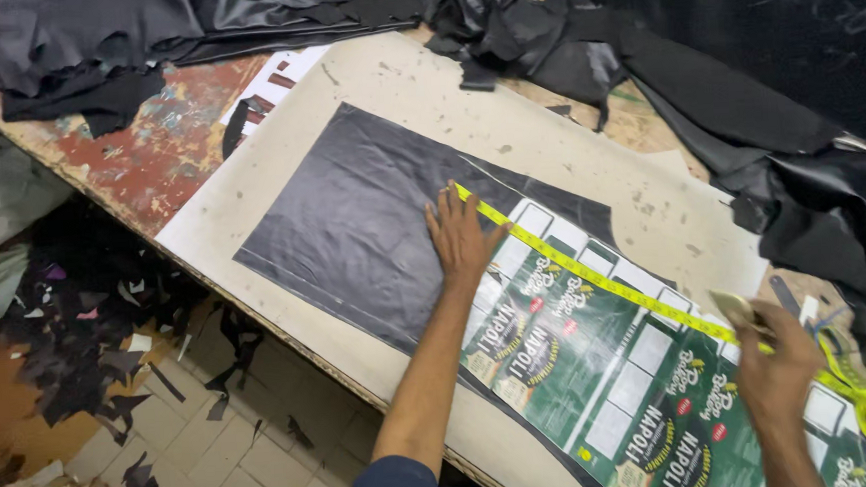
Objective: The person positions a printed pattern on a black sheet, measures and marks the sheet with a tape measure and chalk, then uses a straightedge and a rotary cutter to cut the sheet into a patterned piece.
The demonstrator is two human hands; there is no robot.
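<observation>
The yellow tape measure [596,282] lies stretched in a slanted line across the green printed card [601,364], which sits on top of the flat black sheet [352,223] in the middle of the table [393,80]. The left hand [461,237] lies flat with fingers spread, pinning the far end of the tape. The right hand [776,358] pinches the tape near the right edge; it may also hold a small tool, but that part is too blurry to tell.

If the left hand lifts, the tape could go slack and slide. The card could shift too, since only the hands press it down.

I count one tape, one card, one flat sheet, two hands. Heaps of black leather [745,104] lie far and right, and many scraps [99,344] litter the floor on the left.
</observation>
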